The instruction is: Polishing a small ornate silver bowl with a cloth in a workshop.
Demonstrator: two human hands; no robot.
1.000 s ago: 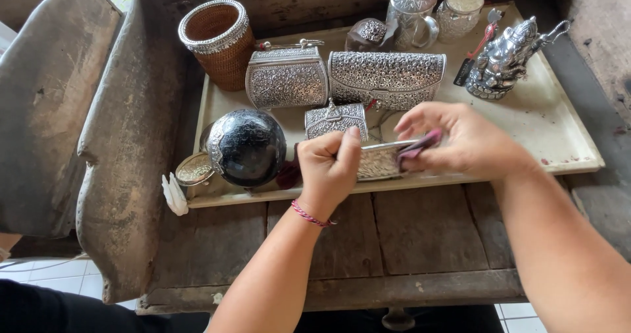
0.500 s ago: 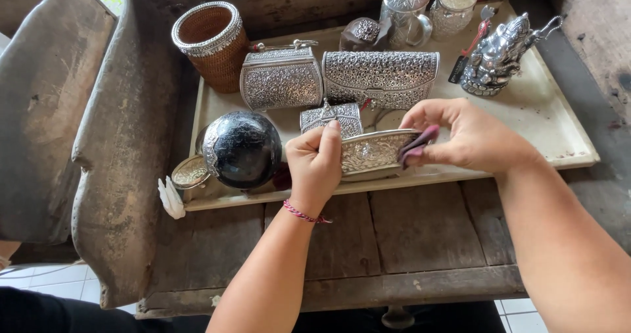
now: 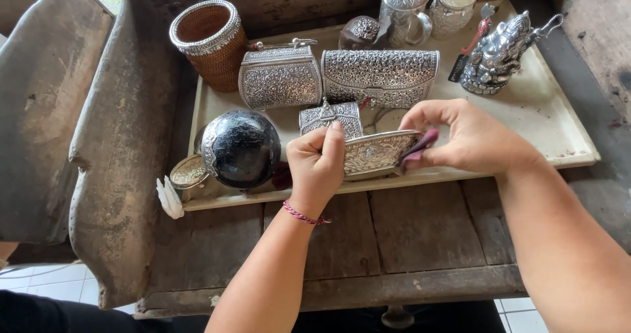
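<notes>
My left hand (image 3: 317, 165) grips the left end of a small embossed silver box (image 3: 374, 153), held tilted just above the front edge of a cream tray (image 3: 559, 126). My right hand (image 3: 470, 139) pinches a small purple cloth (image 3: 419, 150) against the box's right end. Just behind the box a small silver purse (image 3: 332, 118) stands on the tray. A red cord bracelet circles my left wrist.
On the tray stand a dark round box (image 3: 240, 149), two silver clutch purses (image 3: 279, 76) (image 3: 381, 76), a woven cup (image 3: 210, 40), a silver mug (image 3: 404, 7), a lidded jar (image 3: 453, 7) and a silver figurine (image 3: 499, 53). The tray rests on a worn wooden table (image 3: 394, 241).
The silver box, seen edge-on a second ago, has been turned so its embossed face shows. My right hand and the cloth stay at its right end.
</notes>
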